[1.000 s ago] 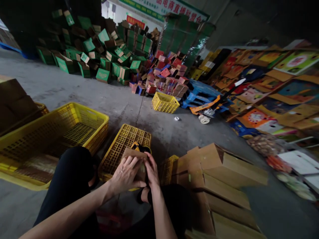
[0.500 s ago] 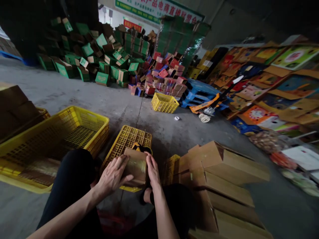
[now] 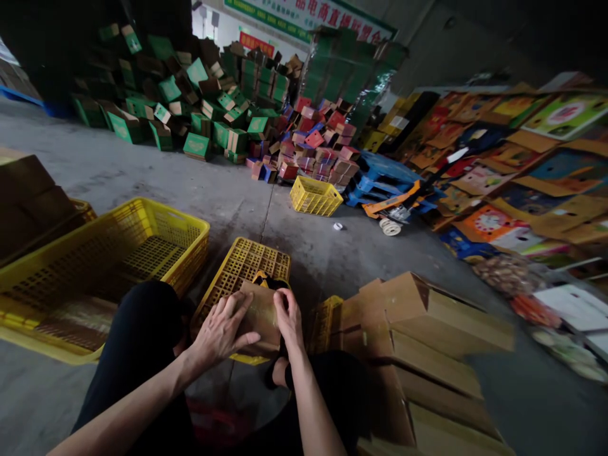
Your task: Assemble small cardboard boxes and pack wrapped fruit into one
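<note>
Hiding part of a yellow plastic crate [image 3: 240, 263], a small cardboard box [image 3: 263, 316] is flanked by both hands. Its left side is partly covered by the left hand [image 3: 221, 329], whose open fingers are laid along the edge, thumb across the top. At the right edge, the fingers of the right hand [image 3: 289, 316] are bent; whether anything is pinched cannot be told. Behind, a black-and-yellow object [image 3: 266, 278] is mostly concealed. Since a second ago, the box's top has been uncovered. On the far banner [image 3: 308, 18], cut off above, "电商直播" can be read.
</note>
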Demonstrator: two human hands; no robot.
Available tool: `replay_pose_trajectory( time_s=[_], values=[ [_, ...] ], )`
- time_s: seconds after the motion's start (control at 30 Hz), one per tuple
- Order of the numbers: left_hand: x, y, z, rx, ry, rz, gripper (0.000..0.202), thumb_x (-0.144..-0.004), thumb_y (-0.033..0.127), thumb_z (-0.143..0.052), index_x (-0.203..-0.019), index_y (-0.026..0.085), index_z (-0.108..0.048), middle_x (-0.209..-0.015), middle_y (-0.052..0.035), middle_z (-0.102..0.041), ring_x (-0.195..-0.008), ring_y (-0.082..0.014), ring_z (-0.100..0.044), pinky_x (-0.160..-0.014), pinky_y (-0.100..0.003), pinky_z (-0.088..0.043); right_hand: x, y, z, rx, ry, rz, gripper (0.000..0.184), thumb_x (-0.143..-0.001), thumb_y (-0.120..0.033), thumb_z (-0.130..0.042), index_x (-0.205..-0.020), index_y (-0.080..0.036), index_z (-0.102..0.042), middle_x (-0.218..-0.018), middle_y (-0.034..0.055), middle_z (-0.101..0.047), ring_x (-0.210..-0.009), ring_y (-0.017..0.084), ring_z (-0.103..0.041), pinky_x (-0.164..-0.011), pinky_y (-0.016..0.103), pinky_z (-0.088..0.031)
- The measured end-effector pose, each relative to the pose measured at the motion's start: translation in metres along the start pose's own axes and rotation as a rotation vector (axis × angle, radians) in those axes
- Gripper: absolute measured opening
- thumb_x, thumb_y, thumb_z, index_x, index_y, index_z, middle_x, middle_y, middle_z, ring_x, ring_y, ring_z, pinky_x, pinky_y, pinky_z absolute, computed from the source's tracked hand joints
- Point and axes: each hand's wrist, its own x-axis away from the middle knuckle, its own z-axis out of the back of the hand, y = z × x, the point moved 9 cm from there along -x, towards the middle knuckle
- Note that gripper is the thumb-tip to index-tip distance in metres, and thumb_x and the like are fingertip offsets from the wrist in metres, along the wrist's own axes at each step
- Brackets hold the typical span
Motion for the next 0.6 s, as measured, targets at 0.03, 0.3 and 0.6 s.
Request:
replay_pose_trajectory(
  time_s=[0.03, 0.3, 0.6],
  values=[
    [0.001, 0.0, -0.001, 0.007, 0.007, 0.0, 0.09, -0.093, 0.073, -0.046, -0.162, 0.017, -0.03, -0.146, -0.0203, -0.054, -0.125, -0.0371, -0.057, -0.101, -0.048, -0.05, -0.001, -0.003, -0.001, 0.053, 0.003, 0.05, 0.046, -0.096, -0.062, -0.044, -0.112, -0.024, -0.065, -0.105, 0.0071, -0.074, -0.1, 0.026, -0.069, -0.091, 0.04, -0.055],
    [0.005, -0.001, -0.004, 0.041, -0.002, -0.006, 0.101, -0.092, 0.077, -0.045, -0.165, 0.014, -0.016, -0.163, -0.0206, -0.037, -0.146, -0.0383, -0.042, -0.114, -0.05, -0.042, -0.004, -0.035, -0.028, 0.378, 0.097, 0.32, 0.052, -0.085, -0.061, -0.068, -0.114, -0.018, -0.061, -0.119, 0.0175, -0.066, -0.123, 0.035, -0.058, -0.106, 0.055, -0.049],
    [0.009, 0.003, -0.01, 0.022, 0.019, 0.006, 0.107, -0.092, 0.078, -0.042, -0.166, 0.013, -0.001, -0.167, -0.0228, -0.025, -0.151, -0.0387, -0.035, -0.113, -0.048, -0.045, -0.006, -0.029, -0.01, 0.186, 0.001, 0.349, 0.041, -0.105, -0.037, -0.04, -0.135, -0.019, -0.061, -0.137, 0.0148, -0.065, -0.127, 0.025, -0.063, -0.109, 0.044, -0.053]
  ],
)
